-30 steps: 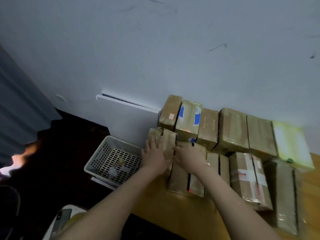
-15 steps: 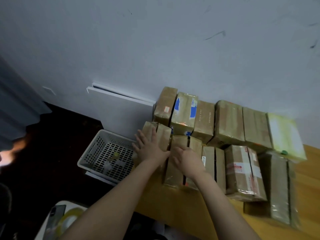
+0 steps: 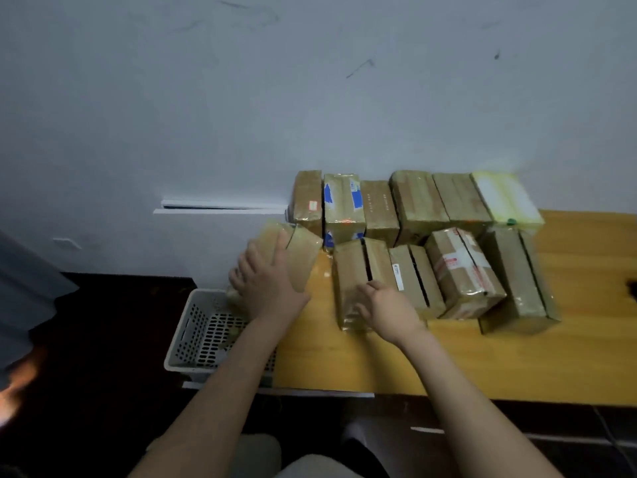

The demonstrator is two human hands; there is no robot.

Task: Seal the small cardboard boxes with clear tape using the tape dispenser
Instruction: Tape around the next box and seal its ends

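Several small cardboard boxes wrapped in clear tape lie in two rows at the back of the wooden table (image 3: 448, 367), against the wall. My left hand (image 3: 267, 284) rests flat, fingers straight, on the leftmost front box (image 3: 300, 257), which sits tilted at the table's left edge, apart from the others. My right hand (image 3: 386, 308) curls its fingers round the near end of the neighbouring front box (image 3: 350, 277). No tape dispenser is in view.
A white perforated basket (image 3: 193, 332) stands below the table's left edge, just under the left-hand box. A box with red-and-white tape (image 3: 462, 270) and a yellow-green package (image 3: 506, 198) lie to the right. A white panel (image 3: 220, 212) leans against the wall.
My left hand has slid the leftmost box away to the left, opening a gap in the front row. My right hand has slipped back to the near end of its box. The camera has tilted.
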